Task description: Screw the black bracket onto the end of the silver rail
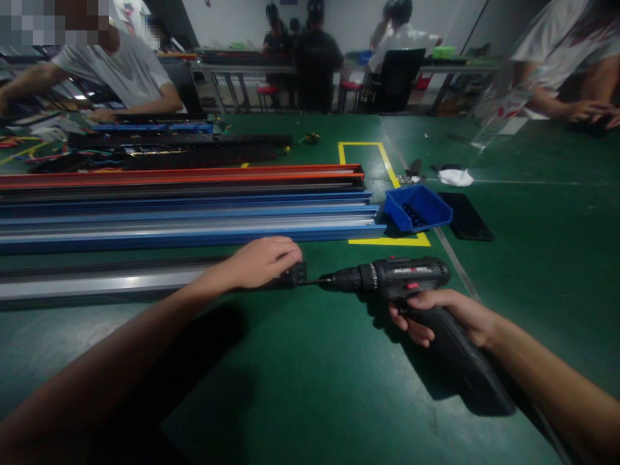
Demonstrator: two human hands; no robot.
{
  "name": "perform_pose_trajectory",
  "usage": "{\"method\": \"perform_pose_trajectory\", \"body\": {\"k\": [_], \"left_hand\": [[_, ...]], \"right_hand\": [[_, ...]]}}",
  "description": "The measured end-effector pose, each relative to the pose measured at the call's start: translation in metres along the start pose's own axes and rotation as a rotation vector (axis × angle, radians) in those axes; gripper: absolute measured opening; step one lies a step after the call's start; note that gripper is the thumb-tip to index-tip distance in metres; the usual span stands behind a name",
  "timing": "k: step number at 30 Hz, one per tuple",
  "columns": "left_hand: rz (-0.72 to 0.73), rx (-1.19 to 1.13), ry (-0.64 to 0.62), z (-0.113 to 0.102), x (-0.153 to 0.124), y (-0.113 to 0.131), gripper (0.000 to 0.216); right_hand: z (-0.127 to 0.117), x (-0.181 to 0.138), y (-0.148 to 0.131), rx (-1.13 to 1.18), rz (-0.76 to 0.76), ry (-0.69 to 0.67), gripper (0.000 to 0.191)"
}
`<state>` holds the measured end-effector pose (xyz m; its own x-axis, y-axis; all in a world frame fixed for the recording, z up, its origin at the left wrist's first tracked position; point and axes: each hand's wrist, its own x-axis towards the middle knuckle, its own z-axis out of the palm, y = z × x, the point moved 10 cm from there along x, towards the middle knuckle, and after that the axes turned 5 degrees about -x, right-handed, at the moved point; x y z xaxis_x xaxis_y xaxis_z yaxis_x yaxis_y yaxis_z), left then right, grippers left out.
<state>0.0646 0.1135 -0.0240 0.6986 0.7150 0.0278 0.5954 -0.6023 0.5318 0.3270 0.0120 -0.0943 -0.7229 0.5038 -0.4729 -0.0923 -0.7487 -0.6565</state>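
My left hand (264, 259) is closed over the right end of a long grey metal rail (106, 283) that lies on the green table (300, 381), fingers pressing a black end cap (298, 274). My right hand (445, 314) grips the handle of a black cordless drill (404, 276). The drill lies level, and its bit meets the end cap from the right.
Blue, grey and orange rails (184, 206) are stacked behind. A blue bin (417, 208) of small dark parts sits at their right end by a black phone (465, 216) and yellow floor-tape square (382, 240). Several people work at the table's far edges.
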Motion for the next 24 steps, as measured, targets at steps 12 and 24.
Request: {"method": "perform_pose_trajectory", "body": {"k": [12,24], "left_hand": [[0.006,0.0,-0.001,-0.0002,0.0003,0.0009,0.045],[0.011,0.021,0.002,-0.0008,0.0005,0.0027,0.045]], "right_hand": [[0.0014,0.0007,-0.0015,0.015,-0.001,0.0,0.03],[0.0037,0.0013,-0.0039,-0.001,0.006,0.037,0.031]]}}
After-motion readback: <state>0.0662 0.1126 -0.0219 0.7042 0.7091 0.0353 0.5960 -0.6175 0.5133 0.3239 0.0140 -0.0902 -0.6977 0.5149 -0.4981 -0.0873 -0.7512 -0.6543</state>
